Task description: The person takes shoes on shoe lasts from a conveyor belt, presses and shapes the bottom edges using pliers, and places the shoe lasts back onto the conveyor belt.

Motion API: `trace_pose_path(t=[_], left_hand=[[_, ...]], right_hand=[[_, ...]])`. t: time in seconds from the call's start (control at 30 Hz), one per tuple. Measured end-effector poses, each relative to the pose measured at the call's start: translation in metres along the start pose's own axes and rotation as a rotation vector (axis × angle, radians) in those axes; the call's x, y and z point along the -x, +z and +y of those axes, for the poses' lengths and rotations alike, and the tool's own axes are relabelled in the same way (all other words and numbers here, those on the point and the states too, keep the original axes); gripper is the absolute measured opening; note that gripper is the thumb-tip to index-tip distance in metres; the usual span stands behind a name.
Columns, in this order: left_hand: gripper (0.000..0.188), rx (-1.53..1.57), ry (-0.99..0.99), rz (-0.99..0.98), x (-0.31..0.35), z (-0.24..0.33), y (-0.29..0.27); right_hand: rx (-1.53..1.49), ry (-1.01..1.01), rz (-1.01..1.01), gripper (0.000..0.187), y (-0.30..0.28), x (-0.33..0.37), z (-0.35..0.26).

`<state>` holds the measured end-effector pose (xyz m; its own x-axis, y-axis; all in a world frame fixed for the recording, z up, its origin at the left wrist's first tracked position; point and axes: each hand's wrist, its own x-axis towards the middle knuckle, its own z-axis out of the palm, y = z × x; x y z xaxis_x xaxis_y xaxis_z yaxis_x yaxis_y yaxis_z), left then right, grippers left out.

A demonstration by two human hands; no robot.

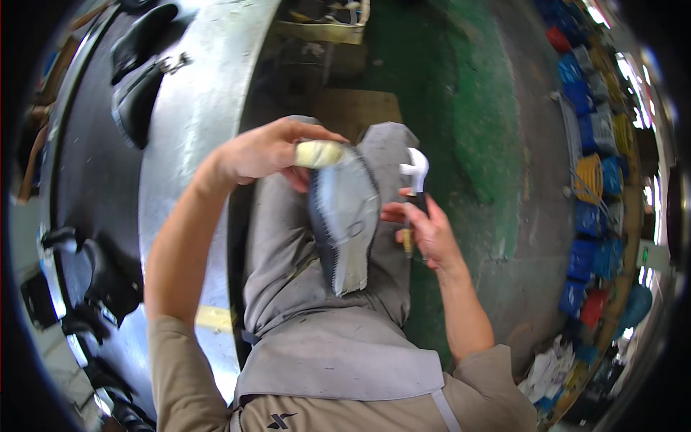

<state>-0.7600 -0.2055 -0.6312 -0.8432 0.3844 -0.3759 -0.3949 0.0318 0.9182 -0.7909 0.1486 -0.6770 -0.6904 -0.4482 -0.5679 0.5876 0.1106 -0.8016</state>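
Shoe [350, 216]: over our lap [277, 241], reaching nearward from our left hand [266, 153]
Left hand: we grip its far end
Right hand [430, 232]: just beside it, we hold a hammer [417, 173]

Near fisheye view from the head, downward over the lap [282, 223].

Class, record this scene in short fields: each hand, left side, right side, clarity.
Left hand: holds a shoe piece, pale underside facing the camera
Right hand: holds a hammer-like tool, pale head uppermost
Left side: black shoe parts on a dark belt
Right side: blue bins along shelving
Clarity: shoe piece blurred
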Motion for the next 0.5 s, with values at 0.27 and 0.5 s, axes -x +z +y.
trace_pose_path(t=[0.27,0.5], left_hand=[[0.051,0.43,0.182,0.355,-0.053,-0.123,0.121],[0.056,0.512,0.202,0.353,-0.043,-0.133,0.124]], right_hand=[[-0.291,0.069,0.103,0.042,-0.027,-0.01,0.052],[-0.111,0.027,0.118,0.048,-0.003,-0.014,0.026]])
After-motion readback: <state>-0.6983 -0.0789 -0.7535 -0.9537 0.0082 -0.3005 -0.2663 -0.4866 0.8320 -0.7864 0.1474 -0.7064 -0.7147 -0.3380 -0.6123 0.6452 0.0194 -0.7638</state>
